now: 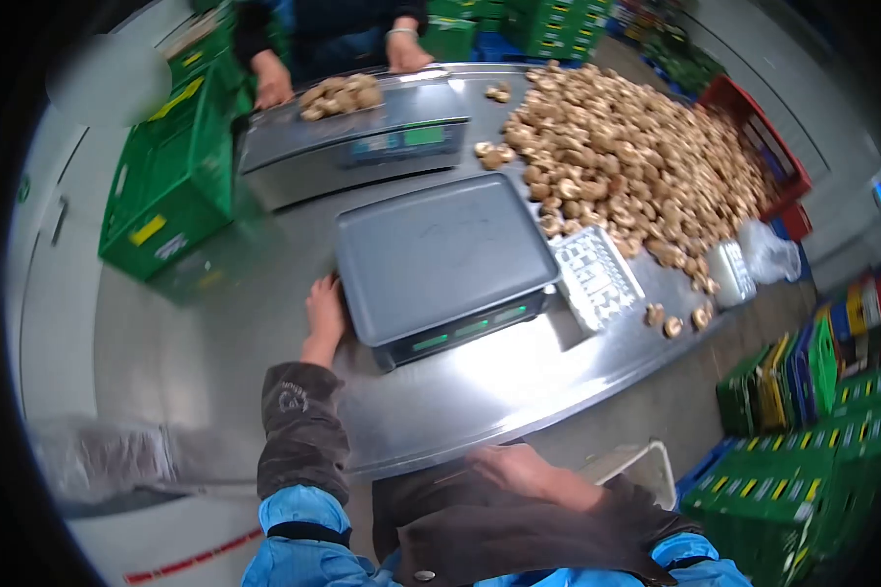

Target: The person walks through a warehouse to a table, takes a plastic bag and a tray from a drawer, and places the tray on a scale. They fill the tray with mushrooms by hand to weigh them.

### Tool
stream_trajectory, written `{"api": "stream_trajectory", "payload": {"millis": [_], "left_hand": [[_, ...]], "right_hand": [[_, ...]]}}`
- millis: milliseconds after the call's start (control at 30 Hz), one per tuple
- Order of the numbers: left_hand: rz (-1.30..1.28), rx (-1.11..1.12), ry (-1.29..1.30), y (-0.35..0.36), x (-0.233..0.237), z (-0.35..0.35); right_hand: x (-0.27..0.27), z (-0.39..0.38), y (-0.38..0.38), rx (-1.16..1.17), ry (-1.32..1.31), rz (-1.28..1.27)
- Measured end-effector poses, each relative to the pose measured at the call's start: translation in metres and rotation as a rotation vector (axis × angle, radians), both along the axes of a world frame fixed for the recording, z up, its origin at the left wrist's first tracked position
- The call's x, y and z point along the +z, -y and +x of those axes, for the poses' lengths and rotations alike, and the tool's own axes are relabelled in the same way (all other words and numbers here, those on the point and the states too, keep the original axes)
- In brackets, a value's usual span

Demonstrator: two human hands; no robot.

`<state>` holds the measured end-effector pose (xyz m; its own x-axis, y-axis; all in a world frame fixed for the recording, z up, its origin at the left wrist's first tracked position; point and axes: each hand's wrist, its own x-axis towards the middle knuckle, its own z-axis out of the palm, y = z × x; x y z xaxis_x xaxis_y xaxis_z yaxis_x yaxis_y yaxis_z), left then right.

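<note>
My left hand (325, 308) rests at the left side of a dark grey weighing scale (445, 249), fingers loosely extended and touching or almost touching its edge. Nothing lies on the scale's tray, and green digits glow on its front. Low in front of me, by the near table edge, my right hand (519, 472) is held over my dark apron (519, 538). Its fingers point left, slightly blurred, apart, and I see nothing in them. Right of the scale lies a white perforated tray (599, 279), close to a large heap of mushrooms (626, 147).
Across the metal table (215, 362) a person's hands (272, 83) flank a second scale (352, 132) bearing mushrooms. A green crate (171, 166) stands left, a red crate (754, 137) behind the heap. A white container (731, 274) and plastic bag (768, 252) sit right. Green crates (764, 479) stack lower right.
</note>
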<state>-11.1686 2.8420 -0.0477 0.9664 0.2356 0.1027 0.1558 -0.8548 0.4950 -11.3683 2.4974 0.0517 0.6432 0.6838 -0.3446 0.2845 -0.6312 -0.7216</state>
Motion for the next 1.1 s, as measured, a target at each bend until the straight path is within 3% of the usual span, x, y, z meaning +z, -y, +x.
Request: {"api": "stream_trajectory", "payload": {"millis": [33, 67, 100, 133, 167, 200, 233, 267, 300, 400, 433, 500, 533, 567, 600, 633, 700, 733, 767, 800, 833, 867, 933, 1000, 1067, 1100], "left_hand": [[0.037, 0.041, 0.099, 0.000, -0.010, 0.004], [-0.251, 0.051, 0.157, -0.006, -0.018, 0.007], [-0.104, 0.001, 0.166, -0.023, -0.043, 0.010], [-0.240, 0.099, 0.402, -0.006, -0.034, -0.009], [-0.377, 0.235, 0.475, -0.002, -0.026, -0.017], [-0.636, 0.315, 0.481, 0.011, 0.007, -0.032], [-0.696, 0.288, 0.606, 0.025, 0.037, -0.049], [-0.683, 0.246, 0.672, 0.053, 0.084, -0.070], [-0.769, 0.178, 0.704, 0.080, 0.117, -0.089], [-0.706, -0.359, 0.563, 0.146, 0.149, -0.121], [-0.653, -0.503, 0.435, 0.169, 0.154, -0.128], [-0.489, -0.589, 0.177, 0.222, 0.150, -0.134], [-0.369, -0.672, 0.218, 0.245, 0.140, -0.128], [-0.373, -0.674, 0.255, 0.265, 0.142, -0.125], [-0.442, -0.672, 0.218, 0.276, 0.146, -0.124], [-0.482, -0.619, 0.229, 0.282, 0.149, -0.121], [-0.514, -0.543, 0.241, 0.287, 0.144, -0.119], [-0.433, -0.411, 0.266, 0.280, 0.135, -0.117], [-0.348, -0.279, 0.291, 0.271, 0.131, -0.116], [-0.366, -0.148, 0.290, 0.263, 0.131, -0.117], [-0.383, -0.016, 0.289, 0.255, 0.131, -0.118], [-0.372, 0.006, 0.292, 0.244, 0.130, -0.120], [-0.392, 0.213, 0.408, 0.219, 0.125, -0.123], [-0.428, 0.340, 0.406, 0.198, 0.118, -0.124], [-0.462, 0.465, 0.420, 0.174, 0.105, -0.123], [-0.529, 0.575, 0.375, 0.161, 0.094, -0.118]], "right_hand": [[0.000, -0.001, 0.002, -0.046, 0.006, 0.009], [0.000, -0.002, 0.004, -0.083, 0.058, 0.011], [-0.001, -0.004, 0.006, -0.120, 0.105, 0.011], [-0.003, -0.008, 0.009, -0.160, 0.105, 0.022], [-0.007, -0.012, 0.013, -0.302, 0.112, 0.142], [-0.010, -0.012, 0.019, -0.443, 0.122, 0.265], [-0.004, -0.010, 0.026, -0.504, -0.038, 0.259], [0.002, -0.006, 0.028, -0.543, -0.038, 0.265], [0.009, 0.000, 0.030, -0.607, -0.191, 0.456], [0.018, 0.025, 0.025, -0.673, -0.603, 1.077], [0.023, 0.039, 0.025, -0.672, -0.598, 1.085], [0.034, 0.069, 0.031, -0.773, -0.838, 1.236], [0.040, 0.083, 0.044, -0.765, -0.836, 1.254], [0.045, 0.095, 0.061, -0.704, -0.674, 1.047], [0.050, 0.107, 0.081, -0.639, -0.515, 0.837], [0.049, 0.121, 0.104, -0.626, -0.490, 0.836], [0.047, 0.153, 0.148, -0.863, -0.343, 0.963], [0.032, 0.181, 0.181, -0.819, -0.204, 0.902], [0.019, 0.202, 0.202, -0.866, -0.456, 1.510], [0.042, 0.217, 0.214, -1.004, -0.357, 1.620], [0.054, 0.233, 0.229, -1.103, -0.614, 1.911], [0.060, 0.239, 0.232, -1.144, -0.702, 1.948], [0.036, 0.245, 0.214, -0.916, -0.438, 1.614], [0.027, 0.242, 0.179, -0.797, -0.500, 1.301], [0.019, 0.242, 0.132, -0.712, -0.309, 1.015], [0.010, 0.249, 0.113, -0.702, -0.315, 1.027]]}}
